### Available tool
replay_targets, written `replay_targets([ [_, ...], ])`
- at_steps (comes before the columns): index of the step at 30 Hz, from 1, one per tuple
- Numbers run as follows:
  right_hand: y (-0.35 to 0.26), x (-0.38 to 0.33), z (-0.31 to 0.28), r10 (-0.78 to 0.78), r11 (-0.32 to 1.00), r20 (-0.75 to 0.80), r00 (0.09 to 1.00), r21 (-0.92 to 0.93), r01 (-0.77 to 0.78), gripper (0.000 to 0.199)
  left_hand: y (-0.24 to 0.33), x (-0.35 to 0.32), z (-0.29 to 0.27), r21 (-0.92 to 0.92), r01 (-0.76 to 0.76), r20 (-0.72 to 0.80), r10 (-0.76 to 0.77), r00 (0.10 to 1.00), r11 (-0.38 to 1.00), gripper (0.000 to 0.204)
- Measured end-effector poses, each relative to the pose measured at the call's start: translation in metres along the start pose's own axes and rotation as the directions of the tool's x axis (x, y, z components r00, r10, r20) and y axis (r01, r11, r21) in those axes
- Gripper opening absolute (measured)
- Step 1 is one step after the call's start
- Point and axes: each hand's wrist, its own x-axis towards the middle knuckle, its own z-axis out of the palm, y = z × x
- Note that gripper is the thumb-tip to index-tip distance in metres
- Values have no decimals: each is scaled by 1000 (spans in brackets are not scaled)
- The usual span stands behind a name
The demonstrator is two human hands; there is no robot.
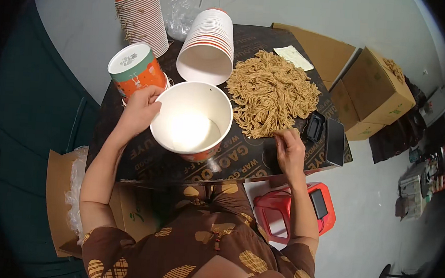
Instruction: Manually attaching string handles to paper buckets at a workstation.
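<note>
My left hand [140, 108] grips the rim of a large white paper cup [190, 119], holding it tilted toward me above the dark table [145, 157]; the cup looks empty inside. My right hand [289, 149] rests at the near edge of a big heap of tan dried noodles [271, 91], fingers pinching a few strands. An upside-down orange and white cup [135, 70] stands just left of my left hand.
Two stacks of nested cups lie behind: one [210, 44] on its side, one [141, 14] at the back left. A black scale [327, 138] sits right of the noodles. Cardboard boxes [375, 92] stand at the right, a red stool [294, 209] below, another box [58, 200] at my left.
</note>
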Motion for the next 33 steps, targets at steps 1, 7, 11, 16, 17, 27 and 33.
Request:
replay_targets([
  [1,0,5,0,19,999,35,999,-33,-18,8,1,-4,1,-2,0,-1,0,1000,1000,24],
  [7,0,12,4,-18,986,134,991,-162,39,15,-6,-31,0,129,-132,-223,159,962,983,22],
  [11,-5,13,2,-158,947,274,949,-231,225,23,4,-56,10,-34,-166,-406,138,903,986,20],
  [16,6,21,9,-268,898,344,900,-250,363,25,3,-76,27,-91,-237,-466,169,868,967,18],
  [17,8,20,8,-269,893,329,905,-269,362,24,3,-78,30,-85,-272,-478,201,855,958,18],
  [27,-35,-13,7,-451,865,328,830,-67,496,23,34,-105,44,237,-354,-301,415,859,905,22],
  [33,-106,-60,18,-497,824,350,794,478,305,7,38,-95,38,538,-483,-183,655,733,691,24],
])
